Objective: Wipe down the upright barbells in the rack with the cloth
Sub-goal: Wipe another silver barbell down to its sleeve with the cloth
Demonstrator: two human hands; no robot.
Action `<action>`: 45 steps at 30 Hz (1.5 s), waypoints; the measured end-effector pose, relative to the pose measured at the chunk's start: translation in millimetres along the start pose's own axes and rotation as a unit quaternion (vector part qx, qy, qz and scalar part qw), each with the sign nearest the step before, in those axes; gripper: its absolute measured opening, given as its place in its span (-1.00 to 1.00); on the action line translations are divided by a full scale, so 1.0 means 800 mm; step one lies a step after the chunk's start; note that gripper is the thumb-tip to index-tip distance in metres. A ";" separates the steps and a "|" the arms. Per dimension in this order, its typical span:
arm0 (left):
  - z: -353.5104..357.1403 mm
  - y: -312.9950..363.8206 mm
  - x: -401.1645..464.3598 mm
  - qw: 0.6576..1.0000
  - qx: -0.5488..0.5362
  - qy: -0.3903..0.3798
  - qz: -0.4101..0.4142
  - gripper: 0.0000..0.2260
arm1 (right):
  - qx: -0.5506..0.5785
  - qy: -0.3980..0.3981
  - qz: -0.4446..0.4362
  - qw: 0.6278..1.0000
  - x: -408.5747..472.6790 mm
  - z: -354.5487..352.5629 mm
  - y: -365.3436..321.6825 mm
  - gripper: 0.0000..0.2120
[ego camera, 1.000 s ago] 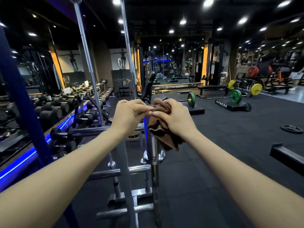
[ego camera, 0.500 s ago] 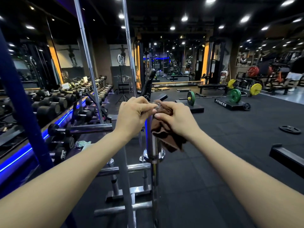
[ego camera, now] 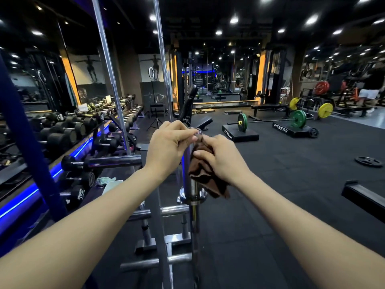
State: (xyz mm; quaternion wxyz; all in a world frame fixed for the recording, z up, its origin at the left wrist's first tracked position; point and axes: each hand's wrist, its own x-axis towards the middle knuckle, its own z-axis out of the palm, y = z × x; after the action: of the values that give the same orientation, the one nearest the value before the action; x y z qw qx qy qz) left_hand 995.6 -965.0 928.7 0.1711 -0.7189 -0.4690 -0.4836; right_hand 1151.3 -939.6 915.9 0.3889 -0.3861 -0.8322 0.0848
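A chrome barbell [ego camera: 190, 184] stands upright in the steel rack [ego camera: 166, 211] right in front of me, its thick sleeve end at chest height. My left hand [ego camera: 168, 147] grips the top of that sleeve. My right hand [ego camera: 220, 157] holds a brown cloth [ego camera: 206, 176] against the sleeve's right side, and the cloth hangs down to the collar. Two more upright barbells, one on the left [ego camera: 110, 76] and one in the middle [ego camera: 163, 65], rise behind my hands and lean away toward the ceiling.
A long dumbbell rack [ego camera: 68, 130] with a blue light strip runs along the left wall. A horizontal bar end [ego camera: 100, 162] juts out at left. On the black floor lie a loaded barbell with green plates [ego camera: 270, 120], a loose plate [ego camera: 368, 161] and a black beam [ego camera: 362, 197]. A person stands far right [ego camera: 373, 88].
My right hand has slid the cloth from the sleeve's top down its right side. My left hand has closed round the top of the sleeve.
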 end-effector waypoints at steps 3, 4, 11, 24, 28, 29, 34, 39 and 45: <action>0.001 0.000 0.000 1.000 0.003 0.004 -0.009 -0.77 | 0.025 -0.011 0.018 0.999 -0.012 0.021 0.010 -0.68; 0.001 0.000 0.000 1.000 0.003 0.007 -0.011 -0.77 | 0.018 -0.042 0.030 0.998 -0.022 0.032 0.019 -0.68; 0.000 0.006 0.000 1.000 0.010 -0.005 -0.009 -0.77 | -0.022 -0.113 0.019 0.993 -0.022 0.022 0.026 -0.79; 0.001 0.005 0.006 0.999 0.021 -0.033 -0.032 -0.80 | 0.024 -0.128 0.114 0.985 -0.042 0.047 0.041 -0.68; -0.037 -0.008 0.028 0.973 0.069 -0.214 0.050 -0.73 | -0.048 -0.204 0.105 0.972 -0.046 0.037 0.030 -0.69; -0.047 -0.016 0.033 0.965 0.076 -0.244 0.066 -0.71 | -0.071 -0.231 0.103 0.965 -0.049 0.035 0.027 -0.67; -0.061 -0.027 0.031 0.967 -0.011 -0.254 0.020 -0.74 | -0.031 -0.247 0.130 0.960 -0.061 0.038 0.031 -0.50; -0.052 -0.022 0.019 0.979 -0.055 -0.193 -0.024 -0.77 | 0.039 -0.048 0.148 0.987 -0.051 0.022 0.018 -0.50; -0.046 -0.019 0.014 0.987 -0.044 -0.156 0.004 -0.78 | 0.055 0.047 0.055 0.996 0.001 -0.028 -0.023 -0.66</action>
State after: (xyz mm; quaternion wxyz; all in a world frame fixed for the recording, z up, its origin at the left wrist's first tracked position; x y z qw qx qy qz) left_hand 963.9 -977.1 952.7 0.0655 -0.7944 -0.4652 -0.3849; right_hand 1156.2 -955.4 939.5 0.4432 -0.4125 -0.7845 0.1337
